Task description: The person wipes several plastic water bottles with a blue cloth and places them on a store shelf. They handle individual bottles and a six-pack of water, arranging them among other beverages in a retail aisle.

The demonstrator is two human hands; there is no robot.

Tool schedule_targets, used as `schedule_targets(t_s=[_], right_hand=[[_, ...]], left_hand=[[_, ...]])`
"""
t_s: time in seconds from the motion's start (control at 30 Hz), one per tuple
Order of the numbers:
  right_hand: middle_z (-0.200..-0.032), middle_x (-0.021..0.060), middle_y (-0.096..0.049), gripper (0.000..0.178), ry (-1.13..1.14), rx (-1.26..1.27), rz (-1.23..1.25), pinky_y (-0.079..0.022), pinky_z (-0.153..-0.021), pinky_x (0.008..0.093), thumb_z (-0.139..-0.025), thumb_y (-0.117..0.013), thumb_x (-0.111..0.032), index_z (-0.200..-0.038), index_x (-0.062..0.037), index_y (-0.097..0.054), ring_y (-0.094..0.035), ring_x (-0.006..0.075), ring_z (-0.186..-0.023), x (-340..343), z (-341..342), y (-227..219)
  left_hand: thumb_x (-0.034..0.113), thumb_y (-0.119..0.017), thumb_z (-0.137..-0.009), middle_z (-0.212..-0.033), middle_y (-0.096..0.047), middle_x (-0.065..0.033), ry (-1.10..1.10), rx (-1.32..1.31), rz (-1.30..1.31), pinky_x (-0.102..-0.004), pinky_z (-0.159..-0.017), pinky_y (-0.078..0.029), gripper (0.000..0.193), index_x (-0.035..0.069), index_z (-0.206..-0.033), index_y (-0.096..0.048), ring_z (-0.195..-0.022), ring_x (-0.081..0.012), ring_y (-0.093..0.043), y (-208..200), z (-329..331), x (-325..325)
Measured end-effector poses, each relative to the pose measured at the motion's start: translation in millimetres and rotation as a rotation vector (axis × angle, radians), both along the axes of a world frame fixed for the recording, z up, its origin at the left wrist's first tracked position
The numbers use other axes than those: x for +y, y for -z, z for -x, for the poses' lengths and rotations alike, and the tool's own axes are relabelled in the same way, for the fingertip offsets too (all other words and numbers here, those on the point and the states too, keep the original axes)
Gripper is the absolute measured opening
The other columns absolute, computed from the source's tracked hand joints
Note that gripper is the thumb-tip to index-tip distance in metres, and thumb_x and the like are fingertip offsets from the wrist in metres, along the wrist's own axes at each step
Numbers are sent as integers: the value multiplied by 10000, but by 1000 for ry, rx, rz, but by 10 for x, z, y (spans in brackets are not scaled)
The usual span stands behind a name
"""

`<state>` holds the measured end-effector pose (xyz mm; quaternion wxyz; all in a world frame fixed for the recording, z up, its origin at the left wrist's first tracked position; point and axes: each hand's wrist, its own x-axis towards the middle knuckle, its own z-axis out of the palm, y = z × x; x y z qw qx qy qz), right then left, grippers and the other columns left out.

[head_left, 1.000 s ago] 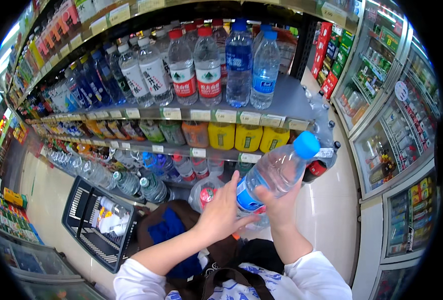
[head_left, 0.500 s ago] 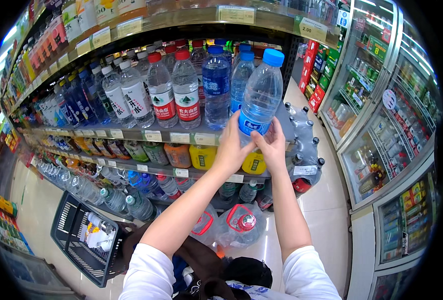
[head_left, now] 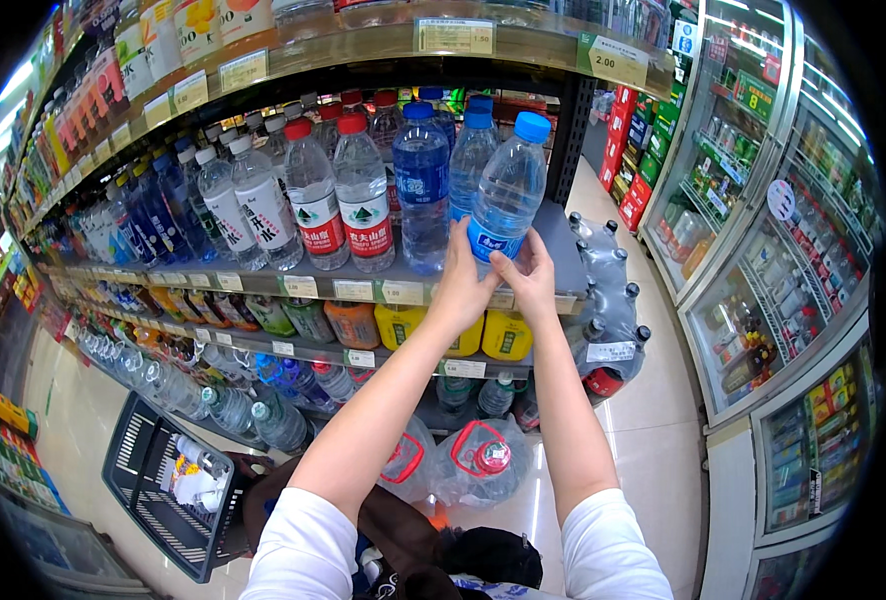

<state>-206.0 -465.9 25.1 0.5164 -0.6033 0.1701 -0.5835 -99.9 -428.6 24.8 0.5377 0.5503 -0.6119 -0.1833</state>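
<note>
From where I stood, the biggest thing was the long grey metal shelf rack (head_left: pixel 565 242), curving away leftward with its tiers full of drinks; to the right rose the white-framed, glass-doored drinks cabinets (head_left: pixel 733 480), stocked behind their panes; the person's two arms in short white sleeves (head_left: pixel 603 535) stretched up toward the rack between these; down on the left sat a black slatted plastic basket (head_left: pixel 138 495) with a few packages inside; at the rack's right end was a clear-wrapped pack of dark-capped bottles (head_left: pixel 603 290); on the floor below the arms stood a big clear plastic jug with a red handle (head_left: pixel 488 475), a similar one just beside it; along the middle tier stood red-capped clear bottles (head_left: pixel 365 195), then a bottle with a deep-blue label (head_left: pixel 420 185) and a blue-capped clear bottle (head_left: pixel 471 160); just in front and to the right of that last one was the clear plastic bottle with a bright blue cap and blue label (head_left: pixel 513 185), leaning slightly right over the tier's front; its base was hidden, so I could not tell whether it touched the shelf; the left hand (head_left: pixel 461 288) and right hand (head_left: pixel 531 282) clasped its lower part from either side, fingers curled only as wide as the bottle; smallest were the pale paper price tags (head_left: pixel 404 293) along the shelf edge.
</note>
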Motion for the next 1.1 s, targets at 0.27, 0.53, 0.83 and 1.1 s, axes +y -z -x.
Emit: schedule_targets(t_s=[0.27,0.53,0.83,1.1], right_hand=[[-1101,148,-463,622,18,58,105,-372,-862,288,-702,-661,-159,-1182,59,-333,-463,194,-1016,-97,-57,12],[-1087,149,-478,608,16,32,42,-391,-833,290,-719,-650,-186,-1181,58,-339,-486,193,-980,-164,-131,10],[-1063,127,-491,596,77,139,87,-388,-827,267,-730,-645,-192,-1183,54,-345,-480,161,-965,-342,-95,163],[-1017,135,-520,492,347,485,197,-390,-798,328,-731,-620,-201,-1128,3,-415,-498,222,-918,-431,-166,245]], left_hand=[[180,-559,-762,-1240,-266,-255,79,111,11,-358,-915,-308,719,-8,-1253,-68,-1147,-350,-334,-31,-13,-5],[155,-552,-761,-1209,-305,-252,26,111,24,-361,-910,-313,708,-10,-1245,-62,-1131,-346,-354,24,-27,-189],[121,-557,-745,-1146,-394,-246,-125,54,-18,-373,-874,-350,611,-23,-1209,-186,-1069,-355,-419,19,77,-132],[117,-538,-733,-1227,-320,-272,-256,-59,152,-367,-960,-272,620,-80,-1229,-222,-1149,-355,-331,231,34,241]])
